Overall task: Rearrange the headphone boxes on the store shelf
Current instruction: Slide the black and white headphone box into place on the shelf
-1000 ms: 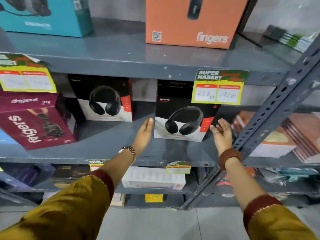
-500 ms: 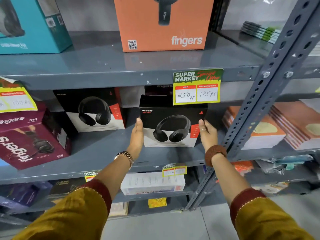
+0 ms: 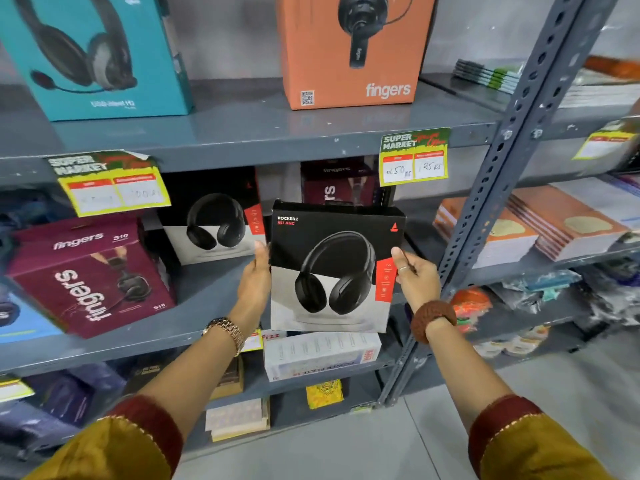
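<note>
Both hands hold black Rockerz box (image 3: 334,268) in front of middle shelf (image 3: 207,299).

L hand (image 3: 254,282) flat on box's left edge, R hand (image 3: 414,275) on right edge w/ thumb on the front; fingers closed on it from both sides, box upright, clear of shelf. Matching black box (image 3: 214,220) sits behind-left, maroon fingers box (image 3: 93,275) further left, price tag (image 3: 414,155) above.

Grey metal shelving (image 3: 242,133) on a perforated upright post (image 3: 491,188) stands against a pale grey wall (image 3: 228,32), over a light grey tiled floor (image 3: 346,452), evenly lit.
</note>
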Demonstrator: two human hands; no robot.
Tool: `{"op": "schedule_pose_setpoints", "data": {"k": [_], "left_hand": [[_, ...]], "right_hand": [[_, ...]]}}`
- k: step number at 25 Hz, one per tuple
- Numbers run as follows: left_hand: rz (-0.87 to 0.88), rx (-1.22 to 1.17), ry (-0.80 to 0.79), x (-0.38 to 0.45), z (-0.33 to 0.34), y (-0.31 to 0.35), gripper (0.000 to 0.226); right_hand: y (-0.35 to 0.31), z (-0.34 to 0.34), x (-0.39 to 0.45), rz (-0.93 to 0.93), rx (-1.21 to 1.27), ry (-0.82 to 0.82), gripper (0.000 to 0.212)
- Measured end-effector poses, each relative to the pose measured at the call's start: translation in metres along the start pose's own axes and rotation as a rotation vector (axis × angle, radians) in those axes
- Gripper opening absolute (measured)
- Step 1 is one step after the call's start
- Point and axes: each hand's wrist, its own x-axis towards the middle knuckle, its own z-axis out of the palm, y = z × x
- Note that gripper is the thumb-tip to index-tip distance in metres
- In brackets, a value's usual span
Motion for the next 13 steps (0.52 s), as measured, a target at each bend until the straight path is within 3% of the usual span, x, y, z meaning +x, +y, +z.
{"op": "schedule_pose_setpoints", "data": {"k": [6, 10, 13], "left_hand": [[0.057, 0.044, 0.000, -0.013, -0.070, -0.001, 0.080], [-0.009, -0.038, 0.012, -0.008, -0.112, -0.007, 0.119], [-0.041, -0.117, 0.074, 0.002, -0.138, -0.012, 0.128]], "right_hand": [[-0.027, 0.049, -0.025, -0.015, 0.012, -0.052, 0.044], [-0.048, 0.105, -0.025, -0.053, 0.008, -0.166, 0.043], [-0.058, 0.150, -0.022, -0.078, -0.035, -0.268, 0.049]]}}
